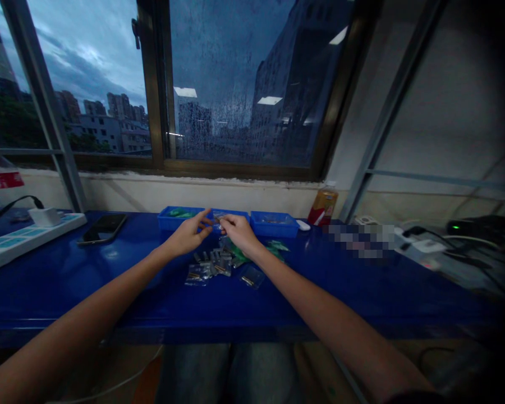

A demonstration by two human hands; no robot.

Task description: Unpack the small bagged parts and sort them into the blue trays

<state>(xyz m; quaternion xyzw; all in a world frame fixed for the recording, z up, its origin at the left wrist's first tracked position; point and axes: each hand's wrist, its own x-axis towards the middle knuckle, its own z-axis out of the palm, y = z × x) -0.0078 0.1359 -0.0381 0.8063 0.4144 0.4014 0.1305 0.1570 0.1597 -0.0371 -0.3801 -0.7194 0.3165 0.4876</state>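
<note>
My left hand (189, 234) is raised over the front of the left blue bin (168, 224), fingers apart and holding nothing. Close beside it, my right hand (239, 231) pinches what looks like a small clear plastic bag (217, 215) in front of the middle blue bin (243, 214). What the bag contains is too small to make out. Below both hands lies a pile of small clear bags (222, 265), some with brass-coloured pins inside. One such bag (251, 276) lies apart on the right. Green packets (278, 246) are partly hidden behind my right wrist.
A third blue bin (274, 227) stands at the right of the row. On the blue table (143, 297) are a phone (104, 229), a white power strip (63, 226), and a drink bottle (323, 205). Cables and plugs (429, 249) clutter the right side. A window is behind.
</note>
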